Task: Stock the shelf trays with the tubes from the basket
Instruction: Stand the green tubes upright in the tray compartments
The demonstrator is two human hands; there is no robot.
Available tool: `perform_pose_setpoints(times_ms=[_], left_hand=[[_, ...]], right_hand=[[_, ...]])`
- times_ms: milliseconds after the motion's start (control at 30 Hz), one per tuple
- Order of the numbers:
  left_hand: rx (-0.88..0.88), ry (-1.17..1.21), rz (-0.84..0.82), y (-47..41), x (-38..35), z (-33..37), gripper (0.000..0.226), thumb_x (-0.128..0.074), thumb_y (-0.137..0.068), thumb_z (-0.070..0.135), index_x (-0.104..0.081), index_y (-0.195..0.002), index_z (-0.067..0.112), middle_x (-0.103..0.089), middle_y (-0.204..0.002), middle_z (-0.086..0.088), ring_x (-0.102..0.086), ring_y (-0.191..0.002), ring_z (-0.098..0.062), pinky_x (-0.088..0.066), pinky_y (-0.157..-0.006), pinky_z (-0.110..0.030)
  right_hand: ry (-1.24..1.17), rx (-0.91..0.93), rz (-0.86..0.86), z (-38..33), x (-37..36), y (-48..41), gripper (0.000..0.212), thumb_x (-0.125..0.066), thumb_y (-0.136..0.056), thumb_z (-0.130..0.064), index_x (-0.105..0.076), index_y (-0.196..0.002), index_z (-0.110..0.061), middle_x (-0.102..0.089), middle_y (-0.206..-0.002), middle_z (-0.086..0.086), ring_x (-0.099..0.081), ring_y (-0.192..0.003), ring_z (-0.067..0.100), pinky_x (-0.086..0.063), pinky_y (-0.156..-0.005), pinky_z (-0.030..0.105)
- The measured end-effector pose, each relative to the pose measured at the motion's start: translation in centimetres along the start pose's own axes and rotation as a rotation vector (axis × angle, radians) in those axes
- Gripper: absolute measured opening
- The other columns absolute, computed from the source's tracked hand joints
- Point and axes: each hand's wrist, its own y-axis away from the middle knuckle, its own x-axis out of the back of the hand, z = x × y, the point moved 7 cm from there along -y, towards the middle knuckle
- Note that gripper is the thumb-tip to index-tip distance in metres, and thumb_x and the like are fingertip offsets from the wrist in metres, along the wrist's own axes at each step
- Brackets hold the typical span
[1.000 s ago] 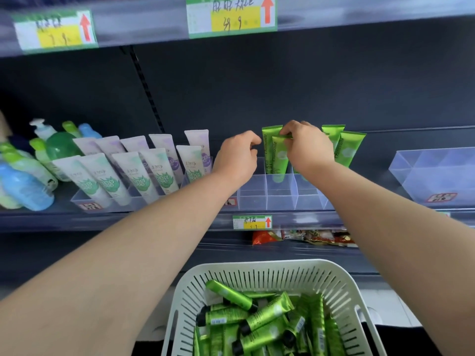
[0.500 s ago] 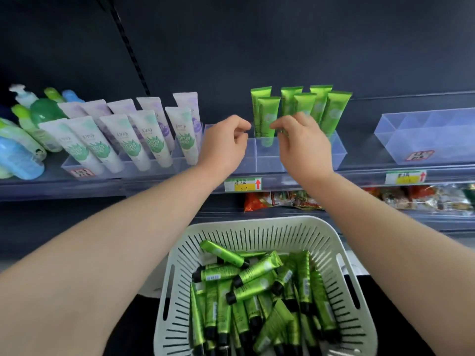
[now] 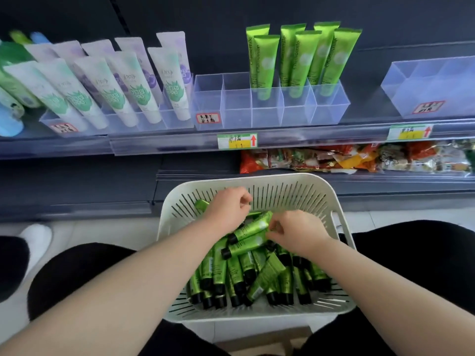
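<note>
A white slotted basket (image 3: 282,182) on my lap holds several green tubes with black caps (image 3: 257,276). My right hand (image 3: 298,233) pinches the crimped end of one green tube (image 3: 250,228) lying on top of the pile. My left hand (image 3: 228,209) hovers with curled fingers at the basket's far left, over another green tube (image 3: 201,203); whether it holds that tube is hidden. On the shelf above, a clear divided tray (image 3: 236,111) has several green tubes (image 3: 300,55) standing upright in its right back compartments.
Left of the tray, white and purple tubes (image 3: 115,86) fill another clear tray. A clear tray (image 3: 431,83) stands at the right. Snack packets (image 3: 334,158) lie on the lower shelf. Bottles (image 3: 10,98) stand far left. A white shoe (image 3: 36,242) is on the floor.
Both hands came down from the shelf tray into the basket. The right hand let go of a tube in the tray and now pinches one in the basket. The view tilted down.
</note>
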Motion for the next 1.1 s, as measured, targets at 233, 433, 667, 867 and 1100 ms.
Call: perform_pose_setpoints(times_ms=[233,433,667,867,1100], left_hand=[[0.13,-0.082,-0.157,2.7,-4.3,-4.2,0.016,-0.062,-0.09,0.015,-0.068,-0.104,0.021,-0.069,-0.106,0.003,-0.064,-0.094,-0.015,-0.054,-0.087,-0.035],[0.16,-0.065,-0.137,2.6,-4.6,-4.8,0.019,-0.06,-0.092,0.013,-0.068,-0.107,0.021,-0.067,-0.107,0.003,-0.064,-0.093,-0.014,-0.055,-0.086,-0.035],[0.192,-0.089,-0.174,2.9,-5.3,-5.1,0.018,-0.058,-0.093,0.014,-0.068,-0.108,0.019,-0.067,-0.109,0.0,-0.063,-0.096,-0.017,-0.054,-0.087,-0.036],[0.173,-0.194,-0.253,3.6,-7.2,-5.0,0.03,-0.05,-0.097,0.01,-0.064,-0.12,0.023,-0.065,-0.117,-0.004,-0.062,-0.1,-0.024,-0.052,-0.083,-0.038],[0.168,-0.369,-0.385,4.1,-10.2,-4.3,0.033,-0.053,-0.096,0.01,-0.055,-0.129,0.014,-0.055,-0.109,-0.008,-0.057,-0.094,-0.025,-0.049,-0.074,-0.033]], right_hand=[[-0.218,0.049,-0.444,-0.1,-5.0,1.6,0.025,-0.062,-0.083,-0.017,-0.067,-0.105,-0.027,-0.063,-0.095,-0.012,-0.059,-0.088,0.006,-0.045,-0.074,0.018],[0.06,0.186,-0.414,-0.2,-6.2,1.6,0.069,-0.051,-0.075,0.013,-0.057,-0.121,-0.038,-0.042,-0.118,-0.003,-0.046,-0.109,0.021,-0.043,-0.083,0.034],[-0.048,0.284,-0.43,-0.3,-6.7,1.4,0.024,-0.067,-0.085,-0.022,-0.07,-0.106,-0.032,-0.057,-0.116,-0.008,-0.052,-0.108,0.014,-0.044,-0.093,0.031],[-0.199,0.101,-0.334,1.8,-3.9,0.7,0.008,-0.061,-0.09,-0.027,-0.059,-0.083,-0.023,-0.055,-0.076,-0.01,-0.054,-0.077,0.013,-0.04,-0.065,0.025],[-0.269,-0.003,-0.045,3.6,0.0,0.4,0.023,-0.056,-0.093,-0.019,-0.062,-0.115,-0.018,-0.067,-0.097,0.002,-0.053,-0.074,0.013,-0.047,-0.07,0.029]])
